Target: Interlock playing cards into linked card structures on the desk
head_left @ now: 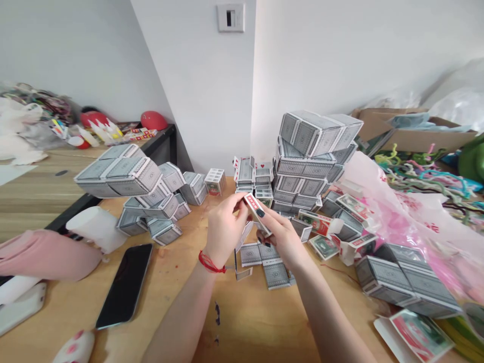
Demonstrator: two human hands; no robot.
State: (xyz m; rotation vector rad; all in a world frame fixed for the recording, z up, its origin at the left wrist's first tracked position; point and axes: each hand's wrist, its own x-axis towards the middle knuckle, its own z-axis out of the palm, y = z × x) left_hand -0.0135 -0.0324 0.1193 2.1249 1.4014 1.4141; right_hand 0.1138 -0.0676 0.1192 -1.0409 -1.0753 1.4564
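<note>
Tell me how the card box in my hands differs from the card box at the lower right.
Position: the held card box is raised between your left hand and right hand; the lower-right card box lies untouched.
Facing: the held card box shows a narrow side; the lower-right card box shows a broad green-and-red face.
Both carry red print and white edges.

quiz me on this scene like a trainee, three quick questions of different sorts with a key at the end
1. Which wrist wears the red cord bracelet?

2. True or false: the right hand grips the small box.

3. Compared with the two hands, the black-screened phone lies:
a) left of both
b) right of both
c) between them

Key:
1. The left wrist.
2. True; the left hand is at the box's far end.
3. a
</note>
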